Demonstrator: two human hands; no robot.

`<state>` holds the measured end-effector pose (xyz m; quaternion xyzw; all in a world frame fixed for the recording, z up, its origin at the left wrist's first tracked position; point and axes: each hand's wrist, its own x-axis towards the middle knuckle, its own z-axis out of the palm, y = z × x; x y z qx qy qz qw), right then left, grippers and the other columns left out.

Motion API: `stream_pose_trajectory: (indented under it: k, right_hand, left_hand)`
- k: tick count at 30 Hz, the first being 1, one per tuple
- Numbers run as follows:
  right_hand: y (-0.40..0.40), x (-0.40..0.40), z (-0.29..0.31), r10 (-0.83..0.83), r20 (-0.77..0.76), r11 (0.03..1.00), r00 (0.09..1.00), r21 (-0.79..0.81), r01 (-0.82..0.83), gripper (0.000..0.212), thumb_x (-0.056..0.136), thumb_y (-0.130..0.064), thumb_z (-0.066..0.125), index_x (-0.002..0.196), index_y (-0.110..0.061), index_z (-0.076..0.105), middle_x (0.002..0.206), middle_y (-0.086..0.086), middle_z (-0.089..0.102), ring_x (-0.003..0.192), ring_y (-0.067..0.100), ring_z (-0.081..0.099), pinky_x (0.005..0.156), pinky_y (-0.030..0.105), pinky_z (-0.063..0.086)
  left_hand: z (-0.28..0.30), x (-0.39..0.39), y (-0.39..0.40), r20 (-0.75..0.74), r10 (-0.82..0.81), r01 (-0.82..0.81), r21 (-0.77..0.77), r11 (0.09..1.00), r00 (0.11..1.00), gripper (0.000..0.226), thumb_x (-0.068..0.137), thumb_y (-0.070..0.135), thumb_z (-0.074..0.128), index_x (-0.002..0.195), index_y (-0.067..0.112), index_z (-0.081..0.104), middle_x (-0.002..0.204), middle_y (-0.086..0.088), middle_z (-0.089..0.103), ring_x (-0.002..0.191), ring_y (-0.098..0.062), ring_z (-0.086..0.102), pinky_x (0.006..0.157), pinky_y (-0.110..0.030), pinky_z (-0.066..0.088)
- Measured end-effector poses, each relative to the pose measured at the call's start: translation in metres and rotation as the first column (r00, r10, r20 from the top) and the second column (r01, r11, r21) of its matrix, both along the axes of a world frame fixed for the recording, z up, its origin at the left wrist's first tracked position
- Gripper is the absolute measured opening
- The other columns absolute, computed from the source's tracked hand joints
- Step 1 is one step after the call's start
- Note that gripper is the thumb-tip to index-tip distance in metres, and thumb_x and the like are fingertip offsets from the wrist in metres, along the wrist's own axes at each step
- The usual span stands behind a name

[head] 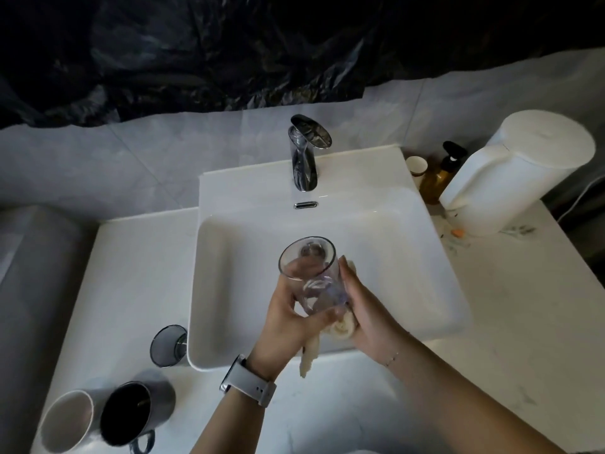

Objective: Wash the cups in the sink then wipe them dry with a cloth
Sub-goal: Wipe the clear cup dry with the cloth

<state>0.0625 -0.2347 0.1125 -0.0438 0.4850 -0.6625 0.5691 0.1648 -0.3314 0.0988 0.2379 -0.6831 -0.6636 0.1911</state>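
While the left hand (288, 309) gripped the clear cylindrical glass cup (311, 276) above the white ceramic sink (425, 290) near its front edge, the right hand (360, 309) pressed a crumpled cream cloth (342, 326) against it, evidently drying.

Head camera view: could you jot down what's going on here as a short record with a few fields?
setting: white sink with tap, no water seen running
left hand: grips clear glass
right hand: presses pale cloth against glass
glass position: held above the basin, tilted, mouth towards camera
counter, left: smoky glass, dark mug, white cup
stage: appears to be wiping
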Motion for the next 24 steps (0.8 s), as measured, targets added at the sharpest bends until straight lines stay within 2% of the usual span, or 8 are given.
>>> stream_pose_trajectory:
  k: [2, 5, 8, 12, 16, 20, 22, 24]
  right_hand:
    - [-0.001, -0.006, 0.005, 0.0, -0.122, 0.993, 0.993, 0.119, 0.015, 0.06, 0.083, -0.065, 0.045, 0.099, -0.014, 0.073, 0.091, 0.023, 0.069, 0.073, 0.025, 0.061, 0.064, 0.028, 0.045]
    - [0.006, -0.021, 0.004, -0.214, -0.15, 0.941, 0.965, 0.232, 0.245, 0.054, 0.088, -0.064, 0.044, 0.074, -0.017, 0.067, 0.072, 0.014, 0.063, 0.063, 0.023, 0.046, 0.063, 0.029, 0.035]
    - [0.019, -0.044, 0.027, -0.433, -0.016, 0.901, 0.901, 0.021, 0.433, 0.047, 0.09, -0.032, 0.03, 0.071, -0.012, 0.068, 0.079, 0.01, 0.065, 0.073, 0.024, 0.055, 0.068, 0.032, 0.041]
    - [0.022, -0.049, 0.05, -0.274, -0.181, 0.956, 0.944, -0.156, 0.248, 0.037, 0.095, -0.018, 0.035, 0.078, -0.017, 0.069, 0.092, 0.003, 0.067, 0.084, 0.012, 0.062, 0.065, 0.024, 0.05]
    - [0.019, -0.038, 0.044, -0.155, -0.441, 0.988, 0.884, -0.059, 0.144, 0.015, 0.092, -0.015, 0.058, 0.079, -0.008, 0.061, 0.075, -0.002, 0.058, 0.073, 0.009, 0.058, 0.066, 0.025, 0.043]
    - [0.018, -0.026, 0.038, -0.081, -0.402, 0.994, 0.912, 0.029, 0.101, 0.028, 0.089, -0.025, 0.061, 0.064, -0.015, 0.06, 0.065, -0.004, 0.048, 0.066, 0.01, 0.043, 0.064, 0.029, 0.03]
    - [0.014, -0.027, 0.033, -0.049, -0.323, 0.987, 0.945, 0.132, 0.096, 0.029, 0.093, -0.034, 0.057, 0.076, -0.018, 0.075, 0.073, -0.006, 0.056, 0.069, 0.007, 0.045, 0.064, 0.028, 0.03]
    - [0.009, -0.03, 0.024, 0.001, -0.205, 0.971, 0.979, 0.234, 0.047, 0.032, 0.095, -0.042, 0.051, 0.094, -0.025, 0.078, 0.093, -0.005, 0.069, 0.077, 0.013, 0.064, 0.07, 0.03, 0.046]
  left_hand:
    - [0.001, -0.002, -0.001, -0.018, 0.02, -0.022, -0.142, 0.99, 1.0, 0.062, 0.063, 0.025, 0.09, 0.116, 0.031, 0.059, 0.118, 0.009, 0.065, 0.113, -0.019, 0.063, 0.091, -0.027, 0.05]
    - [0.003, 0.0, -0.007, 0.046, 0.027, -0.011, -0.322, 0.947, 0.999, 0.071, 0.062, 0.023, 0.093, 0.122, 0.025, 0.054, 0.118, 0.018, 0.064, 0.108, -0.007, 0.063, 0.087, -0.014, 0.045]
    - [-0.001, 0.005, -0.02, 0.108, -0.006, 0.049, -0.394, 0.918, 0.994, 0.082, 0.06, 0.023, 0.094, 0.131, 0.027, 0.052, 0.121, 0.017, 0.064, 0.11, -0.005, 0.062, 0.091, -0.019, 0.048]
    - [0.003, 0.008, -0.032, 0.174, -0.093, 0.159, -0.419, 0.894, 0.98, 0.089, 0.057, 0.034, 0.092, 0.135, 0.043, 0.049, 0.125, 0.02, 0.062, 0.112, 0.001, 0.06, 0.093, -0.016, 0.047]
    - [0.016, 0.01, -0.037, 0.255, -0.175, 0.255, -0.328, 0.91, 0.951, 0.104, 0.056, 0.025, 0.096, 0.136, 0.05, 0.035, 0.114, 0.029, 0.065, 0.106, 0.001, 0.063, 0.09, -0.012, 0.045]
    - [0.015, 0.013, -0.034, 0.195, -0.176, 0.205, -0.141, 0.968, 0.965, 0.076, 0.06, 0.025, 0.093, 0.122, 0.03, 0.049, 0.11, 0.012, 0.07, 0.105, -0.012, 0.066, 0.092, -0.026, 0.049]
    - [0.01, 0.016, -0.03, 0.135, -0.174, 0.178, -0.016, 0.984, 0.975, 0.065, 0.063, 0.028, 0.089, 0.119, 0.029, 0.055, 0.11, 0.002, 0.07, 0.101, -0.016, 0.067, 0.089, -0.033, 0.053]
    - [0.007, 0.017, -0.02, 0.083, -0.134, 0.123, 0.118, 0.985, 0.988, 0.052, 0.07, 0.033, 0.081, 0.116, 0.034, 0.059, 0.107, -0.003, 0.068, 0.093, -0.019, 0.068, 0.078, -0.036, 0.057]
